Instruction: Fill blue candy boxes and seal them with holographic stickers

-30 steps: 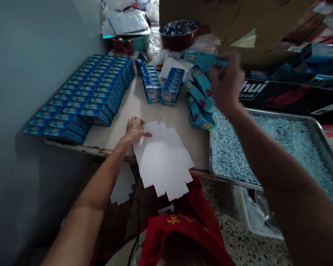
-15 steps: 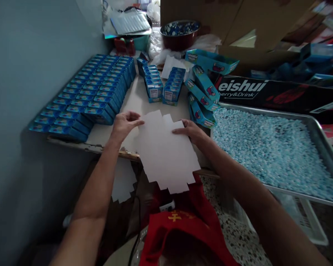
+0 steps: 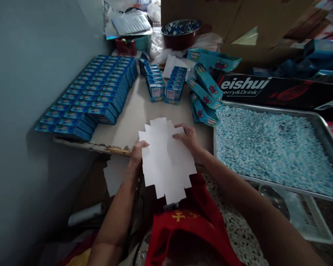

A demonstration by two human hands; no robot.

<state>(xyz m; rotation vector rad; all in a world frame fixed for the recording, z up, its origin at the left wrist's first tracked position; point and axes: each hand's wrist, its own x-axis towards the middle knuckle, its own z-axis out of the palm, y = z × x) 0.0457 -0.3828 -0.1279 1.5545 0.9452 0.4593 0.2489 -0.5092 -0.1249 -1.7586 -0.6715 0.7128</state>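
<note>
A flat white die-cut cardboard blank is lifted off the table's front edge, held in both hands. My left hand grips its left side, thumb on top. At the blank's upper right edge, my right hand pinches it with curled fingers. Behind it lies the pale tabletop.
Rows of small blue boxes fill the table's left; two short rows stand mid-table, larger blue cartons lean right of them. A metal tray of pale blue candies lies right. Another white blank hangs below the table edge.
My right hand came down from the blue cartons to the white blank. Both hands then picked the blank up off the table and drew it toward me.
</note>
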